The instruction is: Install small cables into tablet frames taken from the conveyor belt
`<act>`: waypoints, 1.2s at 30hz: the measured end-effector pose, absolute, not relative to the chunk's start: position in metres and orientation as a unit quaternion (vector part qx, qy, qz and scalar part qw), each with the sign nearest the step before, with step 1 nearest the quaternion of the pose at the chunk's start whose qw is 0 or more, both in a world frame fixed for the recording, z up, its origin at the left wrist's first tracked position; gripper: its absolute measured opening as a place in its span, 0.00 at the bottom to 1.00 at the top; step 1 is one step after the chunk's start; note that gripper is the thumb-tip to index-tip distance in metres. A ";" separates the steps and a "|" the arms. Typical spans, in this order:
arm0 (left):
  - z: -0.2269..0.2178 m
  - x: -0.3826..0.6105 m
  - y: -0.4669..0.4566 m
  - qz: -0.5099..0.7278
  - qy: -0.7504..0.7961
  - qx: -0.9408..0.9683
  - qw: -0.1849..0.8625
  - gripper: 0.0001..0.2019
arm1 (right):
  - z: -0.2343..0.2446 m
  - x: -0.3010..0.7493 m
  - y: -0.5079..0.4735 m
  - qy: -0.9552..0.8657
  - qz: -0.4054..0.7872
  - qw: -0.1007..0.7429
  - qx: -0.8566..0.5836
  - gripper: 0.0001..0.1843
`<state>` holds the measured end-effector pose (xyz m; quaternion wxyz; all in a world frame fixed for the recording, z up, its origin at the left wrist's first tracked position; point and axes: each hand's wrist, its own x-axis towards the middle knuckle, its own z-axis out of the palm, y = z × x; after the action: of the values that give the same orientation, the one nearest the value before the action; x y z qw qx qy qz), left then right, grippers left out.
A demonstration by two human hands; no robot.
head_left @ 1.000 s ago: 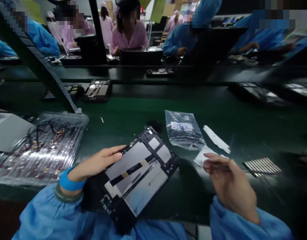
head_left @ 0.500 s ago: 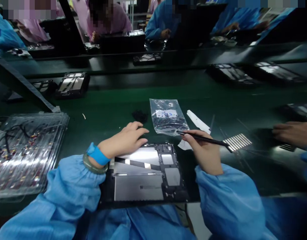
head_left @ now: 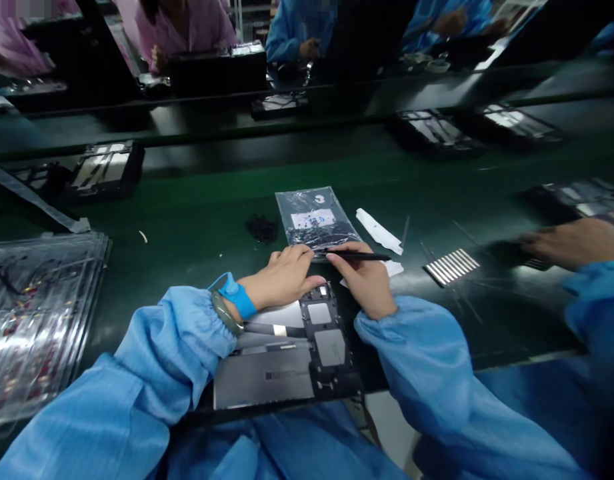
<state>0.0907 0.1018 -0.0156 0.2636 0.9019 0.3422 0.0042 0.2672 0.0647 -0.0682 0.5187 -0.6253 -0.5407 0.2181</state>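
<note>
An opened tablet body (head_left: 287,380) with grey battery plates and a black frame lies flat at the bench's front edge. My left hand (head_left: 281,277), with a blue band at its wrist, reaches over the tablet's far edge, thumb apart from the fingers and nothing visible in it. Its fingertips are at the near edge of a clear plastic bag (head_left: 314,220) holding small black parts. My right hand (head_left: 367,283) grips black tweezers (head_left: 369,256), whose tips point left toward my left fingertips. Whether the tips hold anything is too small to tell.
A pile of black bits (head_left: 261,228) lies left of the bag, white paper strips (head_left: 379,232) right of it. A striped metallic sheet (head_left: 451,268) is further right, near a co-worker's hand (head_left: 577,243). Clear trays of wired parts (head_left: 37,333) stand left. More tablet bodies (head_left: 104,170) lie beyond.
My left hand has moved right and forward along the tablet's far edge. The tweezers in my right hand have swung away from the striped sheet, with their tips now beside my left fingers.
</note>
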 end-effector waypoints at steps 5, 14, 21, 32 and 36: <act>-0.017 0.090 0.103 0.020 0.340 0.898 0.279 0.25 | -0.069 0.266 0.067 -0.536 0.212 0.522 -0.628 0.12; -0.018 0.090 0.104 0.024 0.331 0.899 0.286 0.24 | -0.068 0.267 0.067 -0.523 0.196 0.521 -0.646 0.12; -0.016 0.090 0.103 0.016 0.327 0.900 0.289 0.25 | -0.067 0.266 0.066 -0.514 0.196 0.522 -0.652 0.11; -0.018 0.089 0.104 0.026 0.323 0.898 0.298 0.24 | -0.067 0.265 0.067 -0.494 0.196 0.533 -0.658 0.10; -0.019 0.090 0.104 0.024 0.323 0.899 0.294 0.24 | -0.067 0.265 0.067 -0.489 0.197 0.538 -0.657 0.10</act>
<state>0.0896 0.1038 -0.0186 0.2937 0.8994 0.3229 0.0238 0.2645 0.0667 -0.0671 0.5381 -0.6573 -0.4894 0.1973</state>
